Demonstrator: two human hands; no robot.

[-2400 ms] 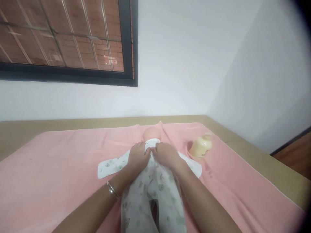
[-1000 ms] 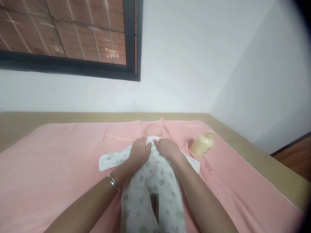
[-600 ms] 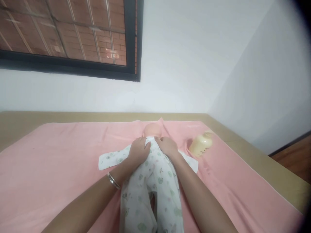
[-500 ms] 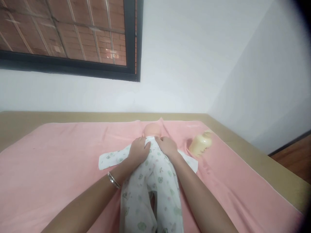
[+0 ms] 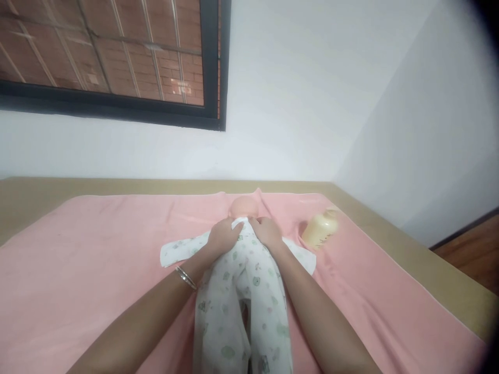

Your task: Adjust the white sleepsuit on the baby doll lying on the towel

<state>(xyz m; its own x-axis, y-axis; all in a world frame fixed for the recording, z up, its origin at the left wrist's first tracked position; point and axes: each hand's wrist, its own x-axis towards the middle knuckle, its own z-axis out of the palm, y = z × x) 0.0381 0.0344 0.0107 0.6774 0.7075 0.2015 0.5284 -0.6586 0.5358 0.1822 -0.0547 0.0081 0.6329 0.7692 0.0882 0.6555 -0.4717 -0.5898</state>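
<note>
A baby doll point(image 5: 244, 206) lies on its back on a pink towel point(image 5: 97, 259), dressed in a white printed sleepsuit point(image 5: 241, 291). My left hand point(image 5: 223, 236) and my right hand point(image 5: 265, 232) rest side by side on the doll's chest, just below its neck. The fingers of both hands are curled and pinch the sleepsuit's front edges at the collar. A metal bangle point(image 5: 185, 278) sits on my left wrist. My forearms run along both sides of the doll's body and hide part of it.
A pale yellow bottle point(image 5: 320, 230) lies on the towel to the right of the doll. The towel covers a tan surface point(image 5: 409, 259) that meets white walls. A dark-framed window point(image 5: 117, 62) is at upper left. Wooden floor point(image 5: 471, 257) shows at far right.
My hands have crept up from the doll's chest toward the collar, staying pinched on the sleepsuit front. The view has shifted slightly; the doll and bottle lie where they were.
</note>
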